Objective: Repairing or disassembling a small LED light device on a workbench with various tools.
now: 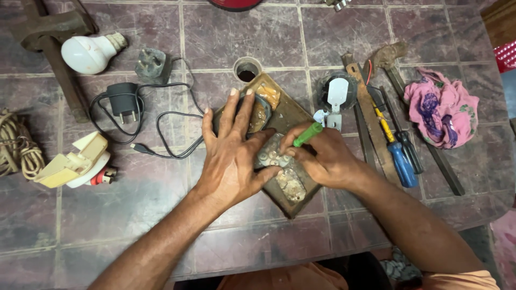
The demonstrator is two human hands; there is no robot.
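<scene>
Currently I see my left hand spread flat, fingers open, pressing down on a brown wooden switch board that lies tilted near the middle of the tiled table, a little toward the near edge. Its fingertips rest on a dark round fitting mounted at the board's far end; its thumb lies beside a pale, corroded switch block at the board's centre. My right hand is closed around a green-handled screwdriver, the handle pointing up and away, the tip hidden down at the switch block; I cannot tell what the tip touches. A second corroded block sits on the board's near end. Just beyond the board's far corner is a round hole in the table. To the right of the board lies a dark round lamp holder with white parts, then a wooden-handled saw, a blue-handled screwdriver, a black-handled one and a rusty tool, all close together. A pink patterned cloth lies toward the right edge. Toward the far left corner sit a white bulb and a grey plug; a black charger with its cable lies nearer. At the left edge are coiled rope and a cream and white plug fitting.
</scene>
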